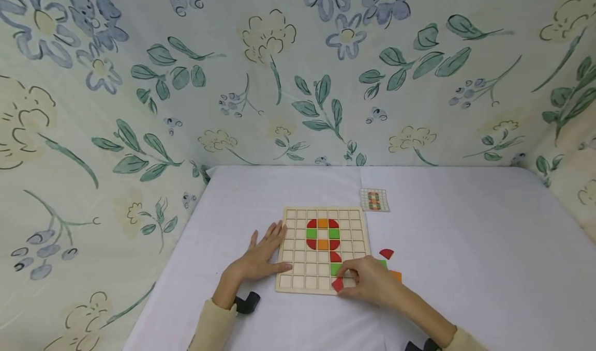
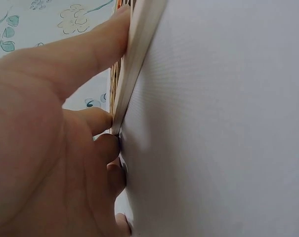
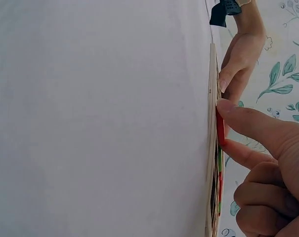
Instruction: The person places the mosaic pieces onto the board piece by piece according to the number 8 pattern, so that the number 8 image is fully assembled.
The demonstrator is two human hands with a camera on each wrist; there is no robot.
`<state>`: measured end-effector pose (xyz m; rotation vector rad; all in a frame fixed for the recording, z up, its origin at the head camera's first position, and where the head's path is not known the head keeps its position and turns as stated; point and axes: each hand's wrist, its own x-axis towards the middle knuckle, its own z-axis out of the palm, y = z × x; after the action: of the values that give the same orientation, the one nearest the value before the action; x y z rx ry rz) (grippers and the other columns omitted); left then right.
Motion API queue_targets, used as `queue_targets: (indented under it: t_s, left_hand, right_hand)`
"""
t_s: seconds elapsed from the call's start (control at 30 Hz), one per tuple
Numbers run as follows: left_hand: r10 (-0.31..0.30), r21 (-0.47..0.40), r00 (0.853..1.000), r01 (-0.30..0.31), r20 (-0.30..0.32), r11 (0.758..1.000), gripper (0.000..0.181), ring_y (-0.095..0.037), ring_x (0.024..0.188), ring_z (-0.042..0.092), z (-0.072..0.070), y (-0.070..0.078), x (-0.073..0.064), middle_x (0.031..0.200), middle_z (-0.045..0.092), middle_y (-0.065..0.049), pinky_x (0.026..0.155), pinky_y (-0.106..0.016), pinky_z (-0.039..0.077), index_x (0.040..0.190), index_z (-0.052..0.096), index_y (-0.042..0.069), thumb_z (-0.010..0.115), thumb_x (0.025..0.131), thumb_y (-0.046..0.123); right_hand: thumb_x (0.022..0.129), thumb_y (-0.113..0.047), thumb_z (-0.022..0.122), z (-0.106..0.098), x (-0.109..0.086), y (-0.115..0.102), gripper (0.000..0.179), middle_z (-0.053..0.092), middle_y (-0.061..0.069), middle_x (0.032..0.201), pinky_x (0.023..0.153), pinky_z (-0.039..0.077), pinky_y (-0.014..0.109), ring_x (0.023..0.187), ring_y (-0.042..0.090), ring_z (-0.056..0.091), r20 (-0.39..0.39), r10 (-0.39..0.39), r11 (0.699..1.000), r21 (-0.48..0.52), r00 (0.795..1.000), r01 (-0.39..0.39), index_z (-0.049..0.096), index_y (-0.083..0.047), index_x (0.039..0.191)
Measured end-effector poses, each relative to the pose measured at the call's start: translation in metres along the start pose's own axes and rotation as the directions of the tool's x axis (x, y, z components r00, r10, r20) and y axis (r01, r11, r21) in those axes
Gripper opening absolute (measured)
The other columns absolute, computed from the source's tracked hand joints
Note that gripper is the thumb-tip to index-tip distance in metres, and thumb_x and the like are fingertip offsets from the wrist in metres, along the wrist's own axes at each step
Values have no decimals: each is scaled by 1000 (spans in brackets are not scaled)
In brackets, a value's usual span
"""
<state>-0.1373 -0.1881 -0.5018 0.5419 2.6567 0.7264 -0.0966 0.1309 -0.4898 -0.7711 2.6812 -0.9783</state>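
A square wooden grid board (image 1: 298, 284) lies flat on the white cloth. Red, green and orange pieces fill some of its cells, forming a closed ring with a short column below it on the right. My right hand (image 1: 372, 281) pinches a red quarter-circle piece (image 1: 338, 285) between thumb and index finger, over the bottom row; in the right wrist view the red piece (image 3: 220, 123) stands close to the board's face. My left hand (image 1: 261, 255) rests at the board's left edge with fingers spread, its thumb lying on the frame.
A small pattern card (image 1: 374, 200) lies beyond the board's top right corner. To the board's right are a loose red piece (image 1: 386, 254), a green piece (image 1: 383, 263) and an orange piece (image 1: 396, 276), partly behind my right hand. A flowered curtain (image 1: 279, 82) hangs behind the table.
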Motion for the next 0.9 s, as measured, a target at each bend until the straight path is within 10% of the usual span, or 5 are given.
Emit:
queue_targets:
  t_s: [0.9]
  left_hand:
    - [11,-7,1000,-11,7,1000,104,-33,164,-4,-2,0,-1,175,1,-10,125,-71,-10,167,10,8,68,95,56]
  right_hand:
    - [76,-26,93,3,7,2,17,33,-16,54,50,23,15,53,-4,30,-42,-7,999,45,999,9,79,-23,86]
